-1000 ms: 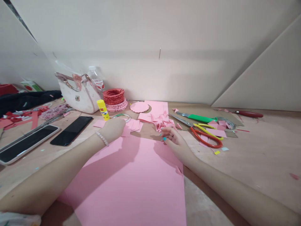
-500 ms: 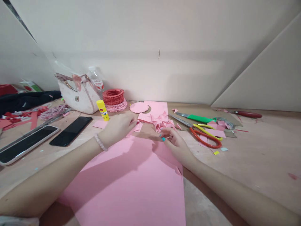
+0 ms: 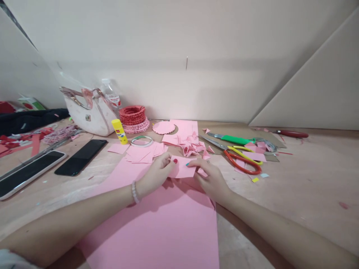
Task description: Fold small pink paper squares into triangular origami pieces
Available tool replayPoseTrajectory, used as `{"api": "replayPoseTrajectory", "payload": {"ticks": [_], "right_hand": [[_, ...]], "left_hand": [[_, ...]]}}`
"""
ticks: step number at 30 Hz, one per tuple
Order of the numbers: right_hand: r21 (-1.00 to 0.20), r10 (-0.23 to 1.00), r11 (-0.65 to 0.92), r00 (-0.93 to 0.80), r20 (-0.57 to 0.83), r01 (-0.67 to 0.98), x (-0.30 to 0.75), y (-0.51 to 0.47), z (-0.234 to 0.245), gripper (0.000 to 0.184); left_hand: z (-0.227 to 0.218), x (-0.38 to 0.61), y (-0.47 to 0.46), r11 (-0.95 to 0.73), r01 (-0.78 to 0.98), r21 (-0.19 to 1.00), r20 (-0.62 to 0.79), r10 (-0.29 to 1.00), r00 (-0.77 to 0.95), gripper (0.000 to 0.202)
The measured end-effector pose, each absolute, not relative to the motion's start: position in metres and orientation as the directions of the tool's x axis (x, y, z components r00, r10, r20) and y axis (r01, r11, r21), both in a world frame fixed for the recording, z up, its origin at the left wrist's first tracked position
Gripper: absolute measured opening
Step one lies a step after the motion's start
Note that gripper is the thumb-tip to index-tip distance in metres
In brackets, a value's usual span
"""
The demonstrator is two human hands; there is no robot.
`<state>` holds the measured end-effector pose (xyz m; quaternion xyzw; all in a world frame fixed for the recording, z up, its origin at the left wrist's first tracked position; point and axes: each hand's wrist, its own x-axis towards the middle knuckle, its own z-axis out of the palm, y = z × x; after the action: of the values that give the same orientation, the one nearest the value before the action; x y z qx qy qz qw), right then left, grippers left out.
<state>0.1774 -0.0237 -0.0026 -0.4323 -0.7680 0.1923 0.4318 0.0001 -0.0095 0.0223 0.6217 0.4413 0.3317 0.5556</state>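
Between my two hands is a small pink paper piece (image 3: pixel 181 167), held above a large pink sheet (image 3: pixel 165 228). My left hand (image 3: pixel 157 172) pinches its left edge, thumb on top. At its right edge, my right hand (image 3: pixel 211 177) grips it between thumb and fingers. Beyond my left hand lie several loose pink paper pieces (image 3: pixel 140 152), with a roll of tape (image 3: pixel 141 141) on them. Folded pink paper triangles (image 3: pixel 192 144) are heaped just past the held piece. Scissors (image 3: pixel 241 158) with red and yellow handles rest to the right.
A yellow glue stick (image 3: pixel 120 132) stands near stacked red and pink paper rings (image 3: pixel 133 119). Two phones (image 3: pixel 81 157) lie at the left, before a white handbag (image 3: pixel 89 114) and a bottle (image 3: pixel 110 93). A green-handled cutter (image 3: pixel 235 139) and a red-handled tool (image 3: pixel 293 133) lie at the right.
My left hand has come back from the loose papers toward the middle, uncovering the tape roll. A small pink paper piece is now held between both hands.
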Motion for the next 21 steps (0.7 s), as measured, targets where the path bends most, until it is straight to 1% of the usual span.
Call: {"api": "replayPoseTrajectory", "payload": {"ticks": [5, 8, 12, 14, 16, 19, 21], "right_hand": [[-0.812, 0.882, 0.471, -0.198, 0.427, 0.344, 0.178, -0.022, 0.002, 0.017], [-0.869, 0.900, 0.431, -0.178, 0.397, 0.242, 0.178, -0.020, 0.003, 0.006], [-0.900, 0.916, 0.396, -0.151, 0.372, 0.184, 0.177, -0.017, 0.006, 0.009], [-0.907, 0.922, 0.383, -0.139, 0.362, 0.177, 0.176, -0.016, 0.008, 0.011], [-0.918, 0.928, 0.366, -0.129, 0.349, 0.154, 0.175, -0.016, 0.009, 0.011], [-0.932, 0.933, 0.348, -0.136, 0.333, 0.104, 0.173, -0.016, 0.008, 0.007], [-0.939, 0.933, 0.335, -0.166, 0.320, 0.072, 0.172, -0.018, 0.006, 0.013]], "left_hand": [[0.016, -0.004, -0.002, -0.104, 0.198, 0.975, 0.015, 0.913, 0.409, 0.025], [0.014, -0.007, -0.001, -0.120, 0.251, 0.961, -0.019, 0.871, 0.491, 0.025], [0.011, -0.009, -0.002, -0.092, 0.285, 0.954, -0.089, 0.822, 0.562, 0.025], [0.012, -0.009, -0.002, -0.117, 0.291, 0.949, -0.091, 0.786, 0.611, 0.022], [0.015, -0.009, -0.003, -0.228, 0.320, 0.920, -0.054, 0.734, 0.677, 0.020], [0.022, -0.011, -0.006, -0.453, 0.377, 0.808, 0.026, 0.666, 0.746, 0.023], [0.025, -0.012, -0.007, -0.537, 0.402, 0.741, 0.051, 0.643, 0.764, 0.027]]}}
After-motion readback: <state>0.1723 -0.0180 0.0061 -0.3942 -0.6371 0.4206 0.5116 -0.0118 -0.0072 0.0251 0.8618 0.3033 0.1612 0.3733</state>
